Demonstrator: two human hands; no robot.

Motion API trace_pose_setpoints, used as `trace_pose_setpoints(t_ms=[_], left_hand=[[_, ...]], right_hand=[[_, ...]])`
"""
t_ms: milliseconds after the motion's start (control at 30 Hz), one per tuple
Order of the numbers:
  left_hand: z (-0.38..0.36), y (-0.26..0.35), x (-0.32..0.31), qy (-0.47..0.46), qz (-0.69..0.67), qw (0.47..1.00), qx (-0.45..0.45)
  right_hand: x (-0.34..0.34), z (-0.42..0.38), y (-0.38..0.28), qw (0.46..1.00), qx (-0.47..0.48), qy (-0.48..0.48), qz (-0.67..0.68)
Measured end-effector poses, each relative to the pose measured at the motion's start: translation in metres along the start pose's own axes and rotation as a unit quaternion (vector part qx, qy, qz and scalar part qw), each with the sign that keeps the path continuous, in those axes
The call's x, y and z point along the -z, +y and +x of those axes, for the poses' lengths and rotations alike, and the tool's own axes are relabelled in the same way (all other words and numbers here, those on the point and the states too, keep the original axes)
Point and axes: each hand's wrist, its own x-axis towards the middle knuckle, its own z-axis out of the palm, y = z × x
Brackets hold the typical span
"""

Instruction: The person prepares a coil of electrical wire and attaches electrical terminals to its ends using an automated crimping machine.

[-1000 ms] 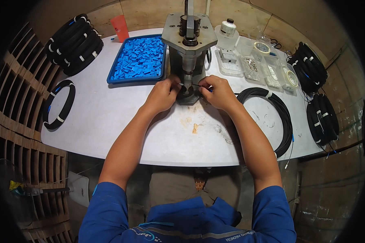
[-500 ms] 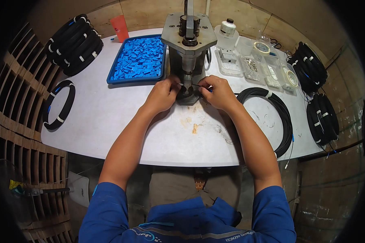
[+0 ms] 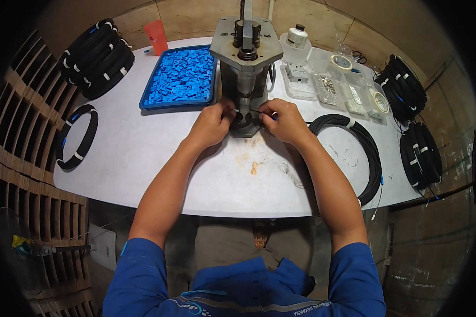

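At the base of a metal hand press [image 3: 246,58], my two hands face each other on either side of its ram. My right hand [image 3: 285,122] is closed in a pinch on a thin black cable [image 3: 255,111], which points left under the ram. A bit of blue shows by its fingers. On the other side my left hand [image 3: 212,124] is pinched closed near a small whitish tip [image 3: 235,110], too small to name. A large black cable coil [image 3: 374,153] lies right of my right forearm, with a blue connector on one loose end.
A blue tray [image 3: 177,107] heaped with small blue parts stands left of the press, near a red cup [image 3: 155,37]. Clear plastic boxes [image 3: 329,91], tape rolls and a white bottle [image 3: 297,36] sit at the back right. Stacked black coils [image 3: 98,58] flank both sides.
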Motion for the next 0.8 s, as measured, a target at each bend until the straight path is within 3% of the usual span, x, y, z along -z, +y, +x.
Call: trace_pose_setpoints(t_ms=[800], left_hand=[[0.0005, -0.0024, -0.0003, -0.011, -0.004, 1.000, 0.009]], right_hand=[[0.0008, -0.0007, -0.0013, 1.000, 0.004, 0.000, -0.002]])
